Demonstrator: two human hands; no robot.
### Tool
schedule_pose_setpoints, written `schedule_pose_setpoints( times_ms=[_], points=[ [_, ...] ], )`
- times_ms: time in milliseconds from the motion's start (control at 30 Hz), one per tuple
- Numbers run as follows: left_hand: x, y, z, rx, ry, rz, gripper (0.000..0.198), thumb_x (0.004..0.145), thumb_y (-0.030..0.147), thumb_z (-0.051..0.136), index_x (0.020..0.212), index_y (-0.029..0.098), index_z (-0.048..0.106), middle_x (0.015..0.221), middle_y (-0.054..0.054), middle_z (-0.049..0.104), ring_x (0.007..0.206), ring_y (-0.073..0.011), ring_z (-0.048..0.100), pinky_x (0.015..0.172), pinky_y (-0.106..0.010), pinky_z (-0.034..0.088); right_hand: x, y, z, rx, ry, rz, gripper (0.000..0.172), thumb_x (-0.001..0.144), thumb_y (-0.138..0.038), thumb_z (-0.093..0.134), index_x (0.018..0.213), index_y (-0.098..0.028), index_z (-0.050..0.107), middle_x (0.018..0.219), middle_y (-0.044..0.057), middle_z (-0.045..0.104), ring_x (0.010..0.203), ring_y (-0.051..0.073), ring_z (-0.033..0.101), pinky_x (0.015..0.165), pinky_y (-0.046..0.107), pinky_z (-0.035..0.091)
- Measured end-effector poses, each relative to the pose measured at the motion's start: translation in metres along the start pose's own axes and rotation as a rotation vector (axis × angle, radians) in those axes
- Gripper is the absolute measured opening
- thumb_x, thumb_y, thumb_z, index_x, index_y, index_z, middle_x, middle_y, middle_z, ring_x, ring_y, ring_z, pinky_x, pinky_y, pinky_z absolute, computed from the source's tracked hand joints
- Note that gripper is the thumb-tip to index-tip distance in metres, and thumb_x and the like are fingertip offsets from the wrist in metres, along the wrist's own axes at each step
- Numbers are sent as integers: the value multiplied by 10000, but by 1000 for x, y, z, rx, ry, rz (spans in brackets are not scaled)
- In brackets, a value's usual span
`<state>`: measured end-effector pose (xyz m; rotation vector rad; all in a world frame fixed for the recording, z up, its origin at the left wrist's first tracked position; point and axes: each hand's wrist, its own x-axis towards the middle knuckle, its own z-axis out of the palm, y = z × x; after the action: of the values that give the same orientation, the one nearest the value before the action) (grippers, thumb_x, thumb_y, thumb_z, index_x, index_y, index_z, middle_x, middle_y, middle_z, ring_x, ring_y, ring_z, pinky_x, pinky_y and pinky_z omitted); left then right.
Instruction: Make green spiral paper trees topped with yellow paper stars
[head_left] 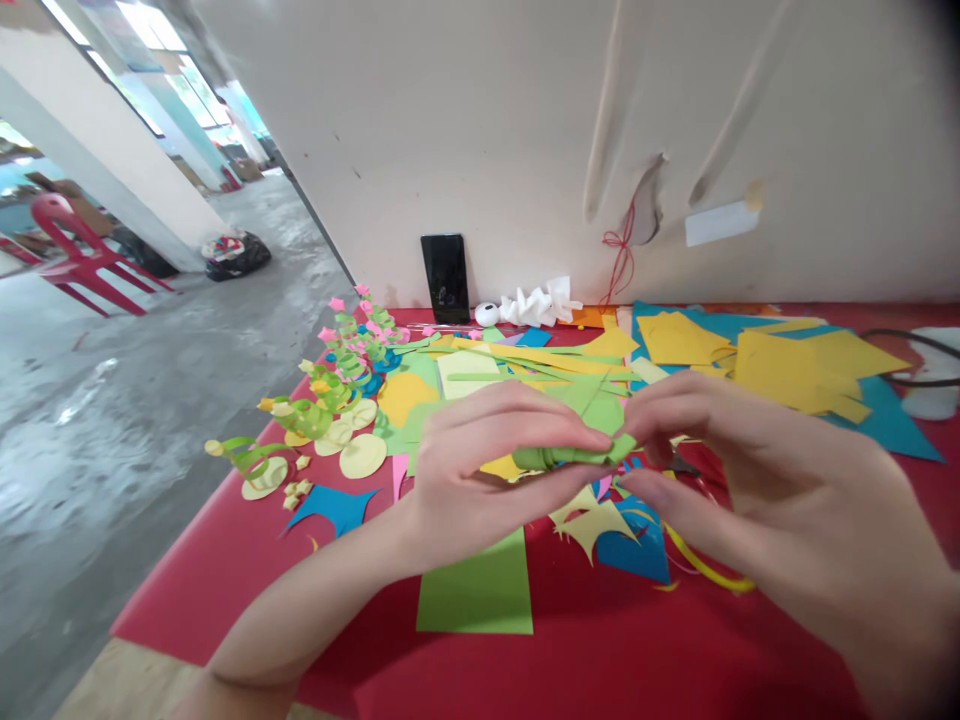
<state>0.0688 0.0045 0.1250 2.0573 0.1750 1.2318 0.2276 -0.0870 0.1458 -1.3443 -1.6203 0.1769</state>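
A coiled green paper strip (555, 457) is pinched between the thumb and fingers of my left hand (480, 470), at the middle of the view. Close beside its right end is my right hand (750, 480), its thumb and forefinger apart around the strip's tip; I cannot make out contact there. Below my left hand lies a flat green paper sheet (476, 590). Cut yellow scraps (592, 525) and blue scraps (634, 550) are spread under both hands.
Curled paper flowers (360, 340) and pale paper discs (364, 455) stand along the red table's (225, 570) left edge. A phone (446, 278) leans on the back panel. Yellow sheets (780, 365) lie at back right, near a dark cable (911, 380). A red chair (90, 255) stands beyond.
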Motion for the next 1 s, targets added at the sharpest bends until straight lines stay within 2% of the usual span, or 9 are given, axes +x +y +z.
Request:
schedule_pose_setpoints(
  times_ms=[167, 333, 400, 500, 600, 700, 800, 900, 1000],
  points=[
    [6, -2, 1, 63, 12, 227, 156, 695, 44, 712, 837, 108, 700, 739, -90, 706, 687, -153, 664, 626, -250, 547, -2, -2, 4, -74, 92, -11, 116, 743, -322, 676, 800, -234, 626, 764, 15, 634, 659, 146, 586, 521, 256, 491],
    [7, 1, 2, 43, 60, 180, 158, 684, 65, 732, 831, 105, 689, 719, -81, 714, 673, -142, 655, 641, -248, 544, -5, -2, 3, -107, 148, -38, 106, 746, -345, 658, 821, -270, 652, 780, 31, 619, 695, 183, 589, 532, 300, 501],
    [6, 2, 2, -5, 74, 75, 150, 707, 93, 720, 849, 131, 689, 723, -60, 715, 674, -136, 644, 648, -251, 532, -6, -2, 2, -108, 159, -53, 88, 746, -330, 653, 821, -284, 652, 792, 32, 616, 702, 191, 589, 529, 309, 497],
    [3, 4, 3, -169, 42, -219, 94, 766, 154, 679, 856, 178, 689, 756, -26, 702, 687, -113, 634, 635, -219, 515, -6, -3, 2, -143, 178, -80, 82, 765, -274, 624, 842, -298, 635, 838, 27, 618, 724, 190, 590, 544, 317, 490],
    [2, 2, 5, -479, -87, -580, 102, 805, 190, 644, 899, 210, 675, 776, 11, 675, 688, -78, 631, 608, -166, 492, -7, -3, 1, -212, 183, -110, 147, 793, -185, 575, 894, -291, 593, 883, 4, 613, 759, 150, 582, 607, 289, 482],
    [3, -1, 9, -745, -169, -817, 104, 790, 191, 645, 891, 210, 663, 751, 29, 656, 696, -82, 628, 663, -193, 481, -6, 0, 0, -193, 164, -117, 159, 802, -162, 572, 911, -277, 569, 903, -26, 603, 799, 108, 571, 651, 242, 469],
    [3, -4, 12, -819, -159, -929, 69, 747, 175, 642, 809, 193, 666, 716, 27, 651, 696, -102, 608, 700, -231, 452, -5, 2, 1, -80, 128, -74, 135, 816, -185, 573, 913, -279, 582, 917, -48, 601, 809, 79, 568, 654, 197, 467],
    [3, -4, 11, -797, -161, -996, 65, 691, 170, 631, 745, 181, 667, 683, 23, 637, 709, -122, 580, 718, -252, 421, -3, 5, 2, 39, 80, 15, 123, 822, -204, 572, 900, -295, 602, 898, -59, 600, 818, 63, 568, 634, 154, 469],
    [3, -4, 10, -785, -229, -991, 66, 674, 193, 600, 698, 164, 654, 687, -3, 641, 744, -158, 581, 759, -289, 413, -2, 10, 2, 155, 59, 108, 114, 830, -225, 581, 889, -313, 624, 916, -58, 600, 815, 61, 572, 616, 124, 484]
  ],
)
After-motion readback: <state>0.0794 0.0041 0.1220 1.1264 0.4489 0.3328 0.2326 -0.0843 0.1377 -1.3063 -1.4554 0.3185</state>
